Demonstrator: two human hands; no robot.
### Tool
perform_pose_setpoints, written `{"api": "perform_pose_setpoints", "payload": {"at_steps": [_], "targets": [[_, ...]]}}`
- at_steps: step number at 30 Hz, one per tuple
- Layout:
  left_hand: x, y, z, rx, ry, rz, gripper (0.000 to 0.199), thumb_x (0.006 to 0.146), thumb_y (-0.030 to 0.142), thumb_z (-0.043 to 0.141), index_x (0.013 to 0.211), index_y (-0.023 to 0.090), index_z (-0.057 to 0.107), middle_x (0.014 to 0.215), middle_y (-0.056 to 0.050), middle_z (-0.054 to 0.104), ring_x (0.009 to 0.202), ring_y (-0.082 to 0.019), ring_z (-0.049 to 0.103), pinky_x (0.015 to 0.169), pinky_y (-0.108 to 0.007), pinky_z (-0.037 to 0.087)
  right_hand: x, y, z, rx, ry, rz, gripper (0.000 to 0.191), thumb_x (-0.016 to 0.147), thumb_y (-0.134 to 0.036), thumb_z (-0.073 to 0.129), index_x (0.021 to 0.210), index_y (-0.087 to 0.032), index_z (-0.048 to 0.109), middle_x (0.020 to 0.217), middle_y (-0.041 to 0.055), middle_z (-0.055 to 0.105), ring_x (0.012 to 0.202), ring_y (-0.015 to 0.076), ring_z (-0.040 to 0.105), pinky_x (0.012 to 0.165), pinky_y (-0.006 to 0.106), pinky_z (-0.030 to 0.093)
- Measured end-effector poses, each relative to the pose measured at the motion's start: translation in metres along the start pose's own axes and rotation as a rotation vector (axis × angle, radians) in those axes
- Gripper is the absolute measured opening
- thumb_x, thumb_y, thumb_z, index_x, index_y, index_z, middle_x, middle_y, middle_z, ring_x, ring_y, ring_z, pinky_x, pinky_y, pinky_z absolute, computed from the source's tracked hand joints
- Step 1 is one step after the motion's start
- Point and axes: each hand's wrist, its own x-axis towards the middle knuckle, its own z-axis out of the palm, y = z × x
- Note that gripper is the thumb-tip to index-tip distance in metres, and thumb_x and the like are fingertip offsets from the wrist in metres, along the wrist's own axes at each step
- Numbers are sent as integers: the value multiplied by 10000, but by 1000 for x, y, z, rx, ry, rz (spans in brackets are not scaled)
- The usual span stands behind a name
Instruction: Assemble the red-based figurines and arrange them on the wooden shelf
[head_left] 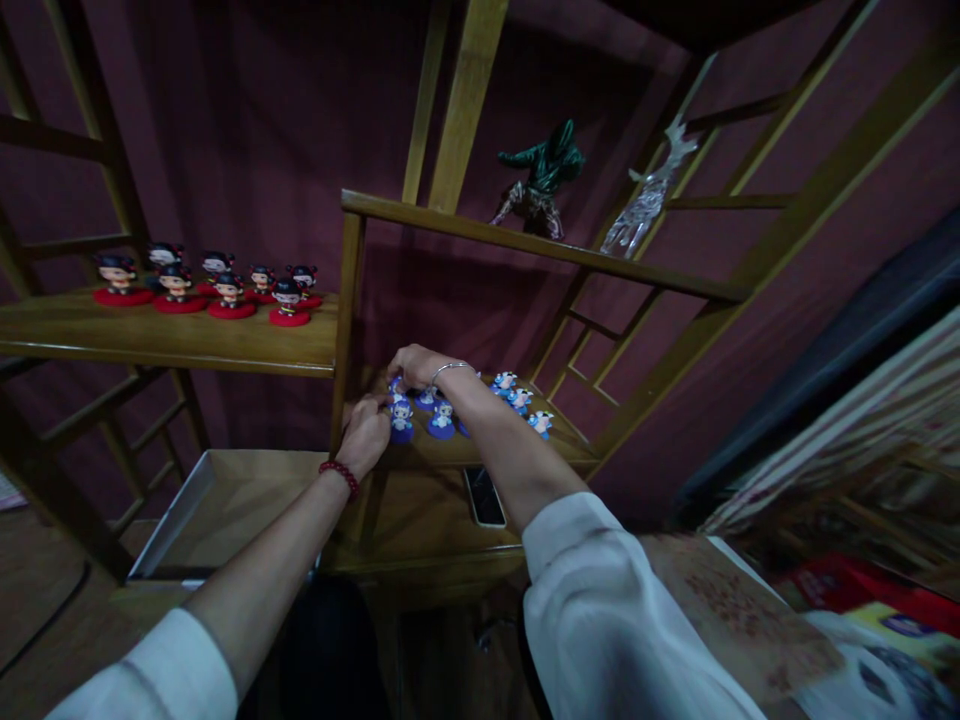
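Observation:
Small white-and-purple figurines on round purple bases stand in rows on the middle shelf (480, 455). My right hand (417, 368), with a silver bangle at the wrist, reaches over them from behind. Its fingers are bent down around a figurine (397, 387) at the back left. My left hand (367, 432), wearing a red bead bracelet, is at the shelf's left end, its curled fingertips at the same figurine. Just right of that hand is a front figurine (402, 418), with another figurine (441, 418) beside it. My right forearm hides part of the rows.
Blue-and-white figurines (519, 400) stand at the shelf's right. A phone (484, 497) lies on the lower ledge. Several red-based figurines (231, 292) occupy the left shelf. Above are a green hooded statue (551, 168) and a clear figure (651, 195). An open box (225, 510) sits lower left.

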Motion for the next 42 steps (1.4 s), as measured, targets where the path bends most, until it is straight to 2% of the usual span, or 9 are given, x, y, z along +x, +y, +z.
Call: {"api": "perform_pose_setpoints", "payload": {"at_steps": [5, 13, 17, 21, 24, 28, 32, 36, 42], "targets": [[1, 0, 1, 2, 1, 0, 406, 685, 143, 371, 1009, 120, 615, 1075, -106, 604, 1027, -197, 520, 894, -270, 367, -4, -5, -3, -8, 10, 0, 314, 614, -164, 703, 912, -263, 694, 887, -20, 694, 817, 123, 623, 691, 134, 421], [0, 2, -1, 7, -18, -27, 403, 684, 152, 385, 1021, 136, 605, 1078, -101, 606, 1003, -199, 537, 832, -259, 398, -6, -15, -6, -34, -24, 48, 309, 641, -164, 683, 941, -239, 679, 923, 0, 684, 844, 125, 614, 654, 136, 419], [-2, 3, -2, 47, -20, -28, 417, 689, 133, 374, 1040, 141, 598, 1058, -99, 613, 992, -201, 540, 837, -270, 400, -13, -5, -12, -32, 24, 4, 378, 646, -167, 683, 1017, -226, 643, 991, 6, 665, 882, 124, 600, 711, 141, 416], [-2, 1, 1, 100, 42, 22, 405, 683, 108, 363, 1001, 136, 613, 1058, -93, 615, 1013, -202, 528, 900, -284, 371, -30, 12, -24, -36, 16, 106, 299, 662, -135, 649, 959, -173, 660, 903, 21, 683, 808, 125, 610, 643, 149, 415], [-2, -1, 4, 127, 100, 45, 395, 666, 87, 360, 953, 130, 629, 1025, -84, 629, 992, -199, 534, 914, -295, 367, -39, 22, -28, -58, -9, 147, 323, 644, -166, 665, 966, -191, 652, 921, 11, 677, 809, 120, 607, 618, 144, 408], [-2, -3, 6, 174, 116, 69, 384, 652, 71, 365, 911, 126, 642, 967, -80, 643, 951, -199, 546, 894, -293, 379, -40, 24, -24, -147, -81, 165, 406, 618, -214, 696, 1018, -240, 631, 1023, -5, 650, 896, 131, 592, 678, 141, 410], [-2, -2, 4, 179, 116, 53, 374, 650, 74, 370, 897, 132, 644, 949, -74, 646, 925, -200, 554, 869, -291, 393, -39, 16, -17, -193, -145, 206, 464, 602, -186, 703, 1048, -281, 614, 1096, -17, 622, 973, 147, 571, 705, 146, 416], [-3, 0, 3, 163, 103, 59, 370, 650, 76, 371, 892, 138, 644, 955, -66, 646, 932, -185, 558, 867, -267, 394, -41, 13, -11, -195, -137, 226, 483, 597, -158, 695, 1059, -270, 614, 1097, 5, 622, 979, 165, 572, 710, 157, 423], [-4, 4, 1, 166, 84, 49, 388, 647, 76, 363, 911, 132, 642, 981, -69, 640, 948, -178, 558, 879, -253, 393, -38, 19, -4, -125, -95, 221, 428, 599, -133, 681, 1012, -243, 646, 1015, 2, 657, 903, 141, 601, 685, 137, 423]]}}
